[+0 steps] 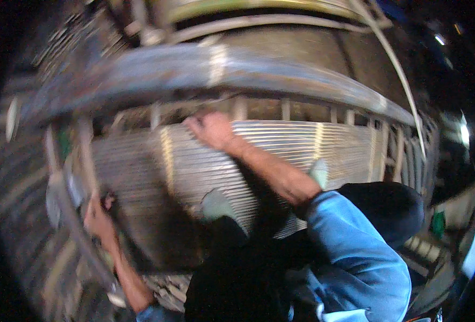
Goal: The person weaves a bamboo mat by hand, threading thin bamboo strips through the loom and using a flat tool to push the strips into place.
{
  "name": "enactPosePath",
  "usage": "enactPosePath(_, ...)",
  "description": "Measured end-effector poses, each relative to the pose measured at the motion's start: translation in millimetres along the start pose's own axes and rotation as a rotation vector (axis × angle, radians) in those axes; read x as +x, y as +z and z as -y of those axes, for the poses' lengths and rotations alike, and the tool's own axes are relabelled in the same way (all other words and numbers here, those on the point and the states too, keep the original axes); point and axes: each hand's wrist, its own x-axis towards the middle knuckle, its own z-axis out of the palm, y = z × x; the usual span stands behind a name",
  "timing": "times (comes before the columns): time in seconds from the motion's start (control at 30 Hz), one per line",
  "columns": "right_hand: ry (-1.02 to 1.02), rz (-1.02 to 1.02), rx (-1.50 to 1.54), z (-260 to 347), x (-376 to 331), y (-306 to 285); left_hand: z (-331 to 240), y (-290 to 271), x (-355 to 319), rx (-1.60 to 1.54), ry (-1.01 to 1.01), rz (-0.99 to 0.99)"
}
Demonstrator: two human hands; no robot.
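My left hand (100, 221) is at the left end of the slatted platform (280, 155), beside a pale upright post (86, 155). Its fingers look curled in, and a small dark shape shows by the thumb, too blurred to name. My right arm stretches across the slats, and my right hand (210, 130) rests at their far edge, under a long blue-grey padded-looking rail (157, 67). Motion smears its fingers, and their tips are partly hidden, so their grip is unclear. My light-coloured feet or socks (216, 205) are on the slats.
Short pale uprights (286, 110) stand between the slats and the long rail. A curved bar (68, 214) runs along the left end. Beyond the rail lies a framed panel (269, 24), and a thin pale pole (396, 64) slants down at the right.
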Motion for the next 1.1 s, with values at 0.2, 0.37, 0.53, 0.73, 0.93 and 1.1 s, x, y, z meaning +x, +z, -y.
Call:
enactPosePath(0.2, -0.463, -0.401, -0.088, -12.3, -55.2, -33.2, -150.1, 35.9, 30.1, 0.547, 1.214, -0.313)
enactPosePath(0.37, -0.352, -0.274, -0.348, -52.0, -87.7, -64.0, -285.5, 215.1, -7.4, 0.451, 1.290, 0.165)
enactPosePath(0.53, -0.047, 0.159, -0.532, -73.8, -158.3, -174.6, -303.3, 264.9, -32.0, 0.984, 1.048, 0.424)
enactPosePath(0.73, 0.124, 0.250, -0.739, -126.3, -291.1, -246.7, -293.6, 260.1, -18.0, 0.974, 1.145, 0.375)
enactPosePath(0.93, 0.420, 0.292, -0.537, -175.1, -394.3, -249.7, -294.2, 265.2, -18.2, 1.008, 1.115, 0.353)
enactPosePath(1.1, 0.693, -0.060, -0.475, -258.5, -410.0, -232.2, -302.6, 264.4, -20.7, 1.007, 1.064, 0.333)
